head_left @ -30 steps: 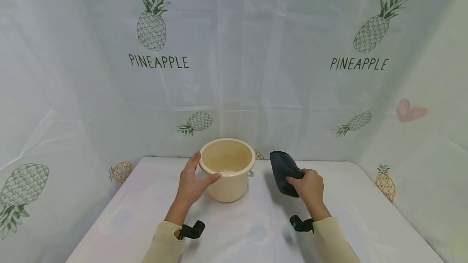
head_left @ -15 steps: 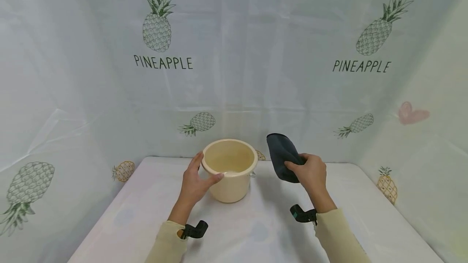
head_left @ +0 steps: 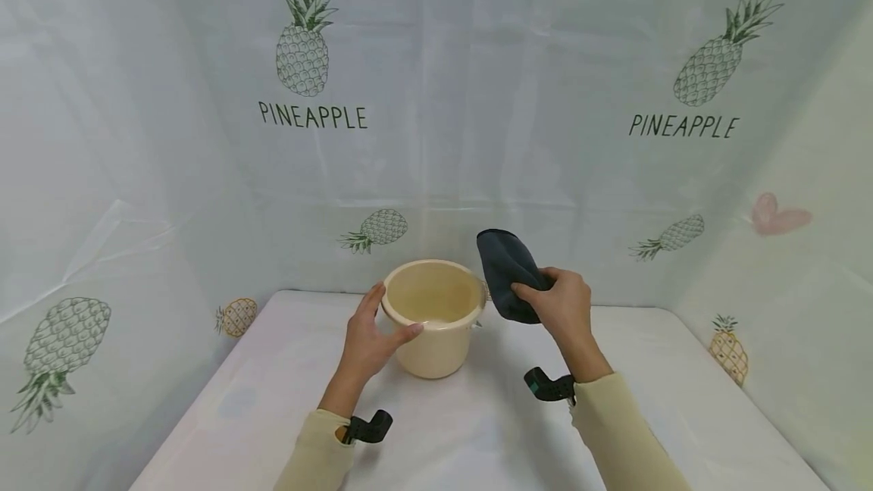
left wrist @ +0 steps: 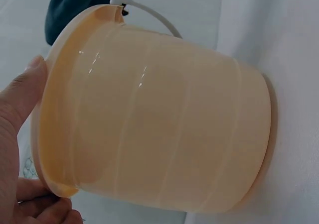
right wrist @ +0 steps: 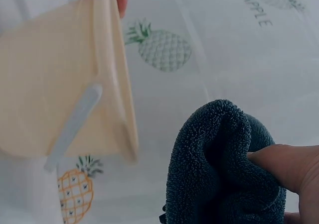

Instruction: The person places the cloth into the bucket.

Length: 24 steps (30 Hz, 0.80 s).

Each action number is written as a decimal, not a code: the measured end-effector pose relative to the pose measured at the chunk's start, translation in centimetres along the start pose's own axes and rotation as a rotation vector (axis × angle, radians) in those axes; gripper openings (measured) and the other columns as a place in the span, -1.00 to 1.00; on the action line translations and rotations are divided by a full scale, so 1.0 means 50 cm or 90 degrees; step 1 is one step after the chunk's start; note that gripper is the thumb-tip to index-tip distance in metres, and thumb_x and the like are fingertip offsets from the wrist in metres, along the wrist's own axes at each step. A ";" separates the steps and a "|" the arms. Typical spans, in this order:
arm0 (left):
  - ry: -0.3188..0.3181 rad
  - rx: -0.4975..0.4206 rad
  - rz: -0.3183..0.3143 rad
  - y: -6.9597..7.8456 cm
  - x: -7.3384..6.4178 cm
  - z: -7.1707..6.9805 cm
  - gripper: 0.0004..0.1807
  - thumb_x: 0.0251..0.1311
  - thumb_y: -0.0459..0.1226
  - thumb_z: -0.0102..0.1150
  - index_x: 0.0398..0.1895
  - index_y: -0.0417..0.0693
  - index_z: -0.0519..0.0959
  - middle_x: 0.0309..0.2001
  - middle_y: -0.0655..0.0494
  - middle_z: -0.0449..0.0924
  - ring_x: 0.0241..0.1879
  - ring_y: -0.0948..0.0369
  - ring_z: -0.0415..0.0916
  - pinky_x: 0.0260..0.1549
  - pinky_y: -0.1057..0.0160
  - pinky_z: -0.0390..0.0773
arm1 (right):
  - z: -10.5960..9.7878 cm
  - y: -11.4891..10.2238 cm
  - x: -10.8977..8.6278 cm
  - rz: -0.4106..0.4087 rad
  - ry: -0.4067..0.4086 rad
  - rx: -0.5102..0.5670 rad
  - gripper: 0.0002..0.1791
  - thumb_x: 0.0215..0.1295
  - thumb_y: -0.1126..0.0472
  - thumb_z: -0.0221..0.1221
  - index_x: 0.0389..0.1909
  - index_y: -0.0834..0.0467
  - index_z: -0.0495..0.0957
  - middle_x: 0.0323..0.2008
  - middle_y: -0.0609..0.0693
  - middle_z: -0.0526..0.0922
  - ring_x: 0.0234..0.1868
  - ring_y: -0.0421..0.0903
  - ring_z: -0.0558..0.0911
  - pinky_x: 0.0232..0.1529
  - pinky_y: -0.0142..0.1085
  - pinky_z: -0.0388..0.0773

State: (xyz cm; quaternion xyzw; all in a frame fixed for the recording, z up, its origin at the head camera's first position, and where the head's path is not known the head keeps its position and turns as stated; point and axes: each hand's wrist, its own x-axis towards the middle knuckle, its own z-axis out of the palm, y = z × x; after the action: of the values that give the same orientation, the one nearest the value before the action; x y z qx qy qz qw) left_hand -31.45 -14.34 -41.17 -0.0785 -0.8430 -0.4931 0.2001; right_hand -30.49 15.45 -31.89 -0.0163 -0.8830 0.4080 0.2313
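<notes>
A cream plastic bucket (head_left: 433, 351) stands upright on the table, its inside hidden from the wrist views. My left hand (head_left: 366, 339) grips its rim from the left, thumb at the near edge and fingers round the far side. Up and to the right, my right hand (head_left: 562, 300) pinches a folded dark blue-green towel (head_left: 508, 275) between thumb and fingers. The towel hangs in the air beside the bucket's right rim. Terry loops and a fold show on the towel (right wrist: 214, 159) in the right wrist view.
The bucket's pale handle (right wrist: 75, 127) hangs down its right side. A white cloth covers the table (head_left: 266, 392). Behind and at the sides hangs a pale curtain (head_left: 477, 97) printed with pineapples. Each wrist wears a black camera mount (head_left: 549, 385).
My right hand has lifted the towel and carried it left, close to the bucket's right rim. My left hand keeps its grip on the bucket, and the view has shifted slightly.
</notes>
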 end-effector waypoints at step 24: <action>0.006 -0.014 -0.006 0.008 -0.005 -0.002 0.12 -0.08 0.06 0.54 0.52 -0.15 0.18 0.52 -0.05 0.11 0.49 -0.08 0.05 0.36 -0.18 0.18 | 0.126 -0.105 0.007 -0.034 -0.072 0.109 -0.46 0.07 0.01 0.45 0.00 0.28 0.66 -0.08 0.18 0.70 -0.10 0.10 0.67 -0.07 -0.03 0.66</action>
State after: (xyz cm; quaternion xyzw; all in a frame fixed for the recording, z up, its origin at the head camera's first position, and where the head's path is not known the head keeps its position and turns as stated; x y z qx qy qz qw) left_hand -31.05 -14.22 -40.92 -0.0740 -0.8370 -0.5037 0.2008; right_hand -32.63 7.56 -31.45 0.0499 -0.8567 0.4761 0.1923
